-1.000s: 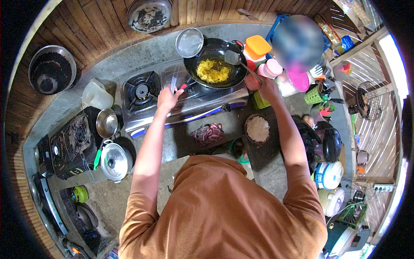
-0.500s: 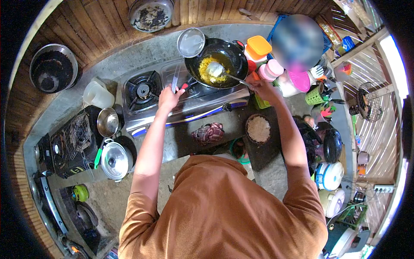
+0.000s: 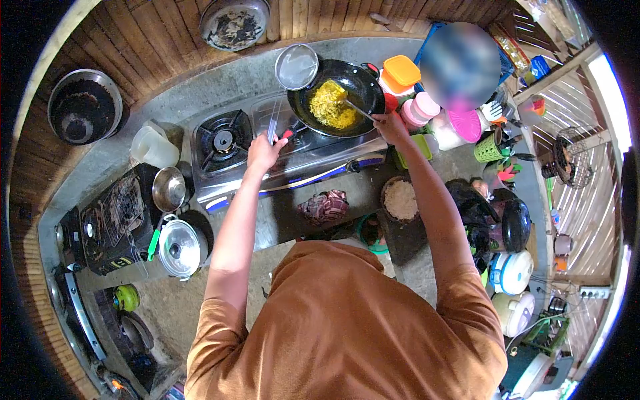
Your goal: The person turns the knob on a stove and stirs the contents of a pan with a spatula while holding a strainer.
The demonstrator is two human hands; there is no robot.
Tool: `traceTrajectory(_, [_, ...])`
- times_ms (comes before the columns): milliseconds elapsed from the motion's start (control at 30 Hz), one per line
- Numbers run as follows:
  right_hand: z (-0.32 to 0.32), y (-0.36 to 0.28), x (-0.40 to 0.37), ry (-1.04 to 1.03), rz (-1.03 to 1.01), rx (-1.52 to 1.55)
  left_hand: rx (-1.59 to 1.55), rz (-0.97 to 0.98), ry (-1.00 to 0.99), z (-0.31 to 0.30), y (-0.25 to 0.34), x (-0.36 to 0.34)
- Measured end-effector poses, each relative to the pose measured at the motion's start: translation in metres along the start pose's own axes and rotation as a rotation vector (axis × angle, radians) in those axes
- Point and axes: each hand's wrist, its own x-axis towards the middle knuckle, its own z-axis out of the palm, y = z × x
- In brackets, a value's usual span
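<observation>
My left hand is closed around the long thin handle of a round mesh strainer, whose bowl hangs over the back left rim of the black wok. Close beside those fingers is the wok's red-tipped handle. In my right hand is the metal handle of a spatula, which slants down into the wok from the right. Yellow shredded food lies in oil there, heaped toward the back, and covers the spatula's head.
The wok stands on the right side of a two-burner stove; the left burner is bare. A crumpled checked cloth and a bowl of pale, grainy food lie nearer me. Orange-lidded containers crowd the wok's right side. A lidded pot stands left.
The spatula's shiny head, visible before, is now hidden by yellow food heaped toward the back of the wok. My right hand has shifted slightly left; my left hand keeps its grip.
</observation>
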Motion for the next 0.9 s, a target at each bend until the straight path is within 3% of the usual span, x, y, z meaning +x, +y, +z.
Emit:
traceTrajectory(67, [-0.007, -0.006, -0.006, -0.074, 0.027, 0.08, 0.028, 0.05, 0.036, 0.004, -0.005, 0.003])
traceTrajectory(133, [-0.016, -0.012, -0.019, -0.15, 0.054, 0.157, -0.001, -0.018, -0.002, 0.001, -0.001, 0.0])
traceTrajectory(233, [-0.036, -0.021, -0.051, -0.102, -0.092, 0.019, 0.014, 0.005, 0.011, 0.006, -0.009, 0.004])
traceTrajectory(300, [-0.056, -0.042, -0.085, 0.083, -0.211, -0.224, 0.009, -0.009, 0.004, 0.004, -0.007, 0.002])
traceTrajectory(433, [-0.084, -0.064, -0.141, 0.196, -0.219, -0.364, -0.007, -0.019, -0.002, 0.005, -0.006, 0.002])
traceTrajectory(500, [-0.094, -0.094, -0.166, 0.15, -0.092, -0.404, -0.006, -0.021, -0.001, 0.005, -0.007, 0.003])
traceTrajectory(667, [-0.067, -0.087, -0.174, 0.148, -0.158, -0.457, -0.009, -0.036, -0.01, 0.007, -0.008, 0.004])
traceTrajectory(900, [0.001, -0.099, -0.127, 0.198, -0.229, -0.461, -0.005, -0.034, -0.004, 0.007, -0.007, 0.002])
